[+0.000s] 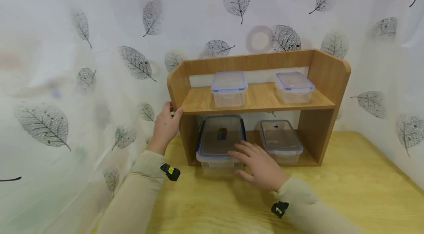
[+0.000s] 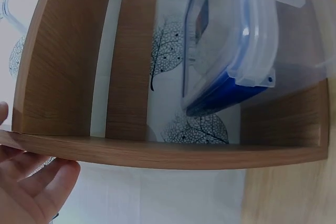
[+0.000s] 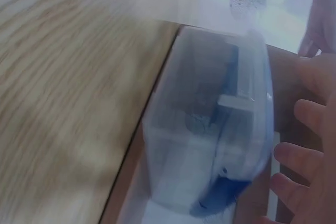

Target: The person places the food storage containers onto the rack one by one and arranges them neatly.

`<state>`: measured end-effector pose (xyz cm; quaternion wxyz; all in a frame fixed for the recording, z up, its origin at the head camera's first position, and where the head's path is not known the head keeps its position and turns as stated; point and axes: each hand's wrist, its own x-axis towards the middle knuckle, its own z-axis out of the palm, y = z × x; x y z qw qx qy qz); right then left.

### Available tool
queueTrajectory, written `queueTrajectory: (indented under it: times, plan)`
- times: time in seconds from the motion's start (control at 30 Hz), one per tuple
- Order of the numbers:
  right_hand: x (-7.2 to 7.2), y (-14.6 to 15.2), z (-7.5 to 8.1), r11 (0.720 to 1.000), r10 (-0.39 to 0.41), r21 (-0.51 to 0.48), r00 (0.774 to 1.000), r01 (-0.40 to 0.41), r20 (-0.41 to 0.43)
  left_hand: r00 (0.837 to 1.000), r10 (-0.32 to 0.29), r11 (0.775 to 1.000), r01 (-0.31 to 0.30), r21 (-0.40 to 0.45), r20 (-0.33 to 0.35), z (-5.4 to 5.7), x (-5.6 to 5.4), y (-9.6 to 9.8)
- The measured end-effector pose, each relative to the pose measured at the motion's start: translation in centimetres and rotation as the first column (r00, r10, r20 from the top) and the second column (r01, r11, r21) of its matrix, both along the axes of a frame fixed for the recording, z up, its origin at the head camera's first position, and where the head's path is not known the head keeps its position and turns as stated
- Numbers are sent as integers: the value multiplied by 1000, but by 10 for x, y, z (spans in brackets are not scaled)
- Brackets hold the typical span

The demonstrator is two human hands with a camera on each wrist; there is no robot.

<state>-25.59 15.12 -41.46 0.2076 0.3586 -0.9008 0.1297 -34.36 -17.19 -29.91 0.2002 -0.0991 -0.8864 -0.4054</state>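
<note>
My left hand (image 1: 166,125) holds the left side panel of a small two-tier wooden shelf (image 1: 258,109), at the height of its upper board. In the left wrist view, fingers (image 2: 50,184) lie along the panel's outer face. A large clear food container (image 1: 212,149) with a blue-edged lid occupies the lower left bay, its front end jutting past the shelf's base. Over that container's front right corner hovers my right hand (image 1: 260,167), fingers spread and nothing held. The right wrist view shows its fingertips close beside the container's lid (image 3: 265,114).
On the lower tier at right sits another lidded clear container (image 1: 281,142). Two smaller ones stand above, one left (image 1: 229,90) and one right (image 1: 294,88). The shelf stands on a yellow wood-grain table (image 1: 351,190), with a leaf-print curtain (image 1: 198,13) behind and at the left.
</note>
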Motion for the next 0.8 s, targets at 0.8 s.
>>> queueTrajectory:
  times: [0.8]
  plan:
    - [30, 75, 7, 967, -254, -29, 967, 254, -16, 998, -39, 974, 49, -222, 51, -24, 33, -22]
